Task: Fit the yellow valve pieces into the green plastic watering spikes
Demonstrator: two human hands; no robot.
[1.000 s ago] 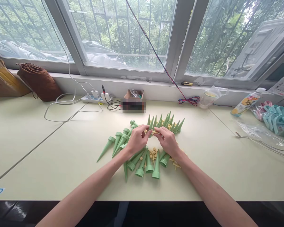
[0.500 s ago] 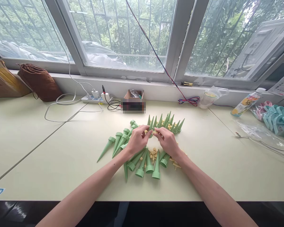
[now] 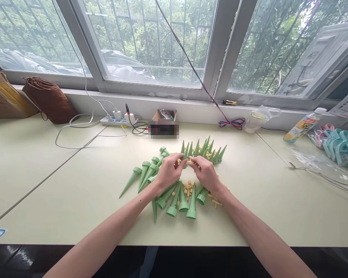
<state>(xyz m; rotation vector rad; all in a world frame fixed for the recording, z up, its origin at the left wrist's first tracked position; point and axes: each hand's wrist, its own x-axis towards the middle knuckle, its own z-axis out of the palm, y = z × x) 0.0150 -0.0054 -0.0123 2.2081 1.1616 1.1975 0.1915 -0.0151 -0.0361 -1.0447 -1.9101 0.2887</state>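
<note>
My left hand (image 3: 169, 170) is closed round a green plastic plant-watering spike (image 3: 186, 153), its tip pointing up. In the fingertips of my right hand (image 3: 205, 172) is a small pale-yellow plastic piece (image 3: 190, 161), right against the spike's side. Fingers partly hide where the two meet. Left of my hands, several green spikes with ribbed caps (image 3: 130, 181) lie on the table. More uncapped-looking spikes (image 3: 191, 204) lie nearer the front, around a small heap of yellow pieces (image 3: 188, 188). Behind my hands, several spikes (image 3: 205, 146) stand point-up among other yellow pieces.
Along the window wall are a brown drawstring bag (image 3: 49, 100), a power strip (image 3: 116, 119), a small cardboard box (image 3: 164, 115) and bundled wires (image 3: 232, 123). At right stand a bottle (image 3: 304, 125) and teal plastic items (image 3: 342, 144). The table's front edge (image 3: 179, 244) runs below my arms.
Both hands keep almost the same pose at the spike and the yellow piece. The whole view shifts very slightly.
</note>
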